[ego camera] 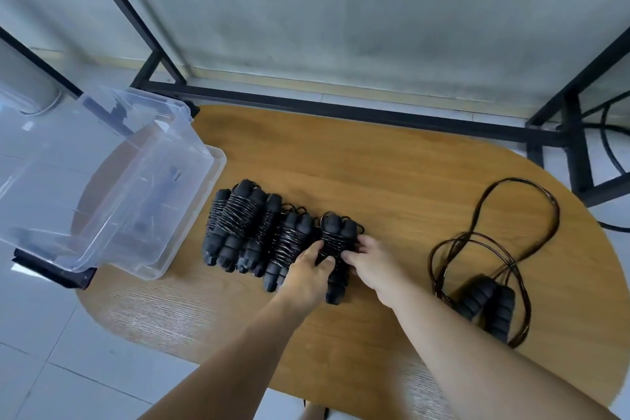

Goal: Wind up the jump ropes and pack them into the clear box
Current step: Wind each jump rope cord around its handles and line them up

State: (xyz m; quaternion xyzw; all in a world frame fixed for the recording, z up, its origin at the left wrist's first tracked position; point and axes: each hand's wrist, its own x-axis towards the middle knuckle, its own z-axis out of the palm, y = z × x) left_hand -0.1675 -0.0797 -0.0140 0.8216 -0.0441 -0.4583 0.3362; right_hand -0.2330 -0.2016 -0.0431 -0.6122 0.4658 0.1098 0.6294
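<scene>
Grey wall (375,10) and pale floor tiles (41,334) surround a black metal frame (341,107) at the far side, and near it stands a low wooden table (341,164) with rounded ends. On the table's left end sits a clear box (68,187), tilted, resting on its clear lid (204,187); I can't make out any rope inside it. Just right of the box, four wound ropes (252,232) lie side by side in a row, each a pair of black foam handles wrapped in cord. At the right end of that row is a fifth bundle (337,235), touching its neighbour, and both hands are on it. Left hand (306,269) grips its left side, fingers curled round the wrapped cord. Right hand (371,262) holds the right side, fingers pinching at the windings. Well apart, toward the table's right end, a loose rope (491,297) lies unwound, its cord looping away to the far side and its two handles lying together on the near side.
</scene>
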